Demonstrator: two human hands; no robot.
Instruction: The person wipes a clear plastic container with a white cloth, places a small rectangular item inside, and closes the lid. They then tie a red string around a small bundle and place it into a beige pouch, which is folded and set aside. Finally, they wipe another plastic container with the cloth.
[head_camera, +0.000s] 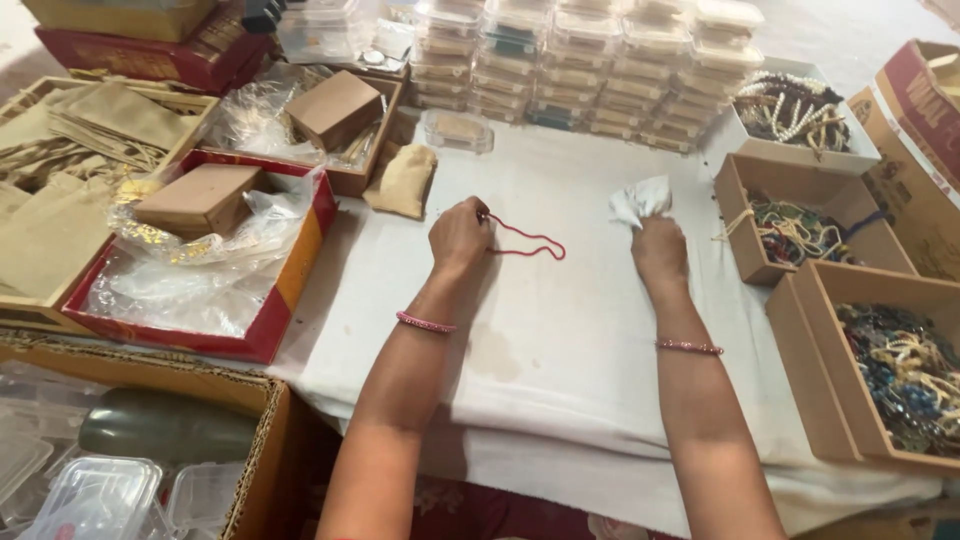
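My left hand (460, 236) pinches one end of a thin red string (530, 243) that loops across the white cloth (560, 330) covering the table. My right hand (659, 250) is closed around a crumpled white tissue (640, 200), which sticks out above the fingers. Both wrists wear a pink beaded bracelet. A small beige pouch (405, 180) lies just beyond my left hand, and a clear plastic case (458, 130) sits behind it.
Stacks of clear plastic cases (585, 60) line the back. Cardboard boxes of beaded strands (905, 370) stand at the right. A red tray (290, 280) with plastic wrap and a brown box sits left, beside a box of beige pouches (60, 140). More clear containers (95, 495) are at bottom left.
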